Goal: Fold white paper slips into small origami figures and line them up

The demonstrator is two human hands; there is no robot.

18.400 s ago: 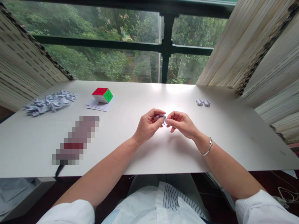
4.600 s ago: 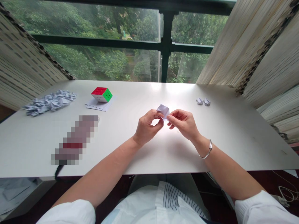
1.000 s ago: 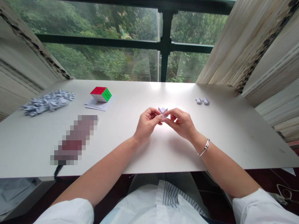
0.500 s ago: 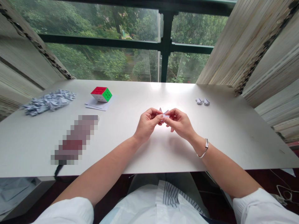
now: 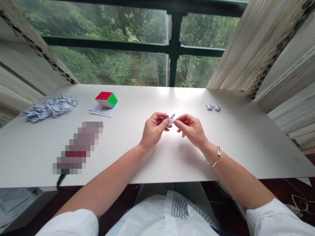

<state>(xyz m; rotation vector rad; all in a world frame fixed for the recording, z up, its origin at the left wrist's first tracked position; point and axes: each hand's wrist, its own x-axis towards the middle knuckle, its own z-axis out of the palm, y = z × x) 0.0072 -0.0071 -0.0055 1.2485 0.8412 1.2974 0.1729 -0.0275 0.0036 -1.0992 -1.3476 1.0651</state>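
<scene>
Likely mid-fold: left hand (image 5: 152, 130) pinches folded paper (image 5: 171, 121), right hand (image 5: 191, 128) pinches its edge; next crease probably needs steady left hold.

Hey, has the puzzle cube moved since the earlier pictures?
No, the puzzle cube has moved neither way: it sits on the paper sheets, in the same place relative to the window frame.

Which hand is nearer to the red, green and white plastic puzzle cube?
Left. The left hand is to the right of the cube and lower in view; the right hand is farther right.
</scene>
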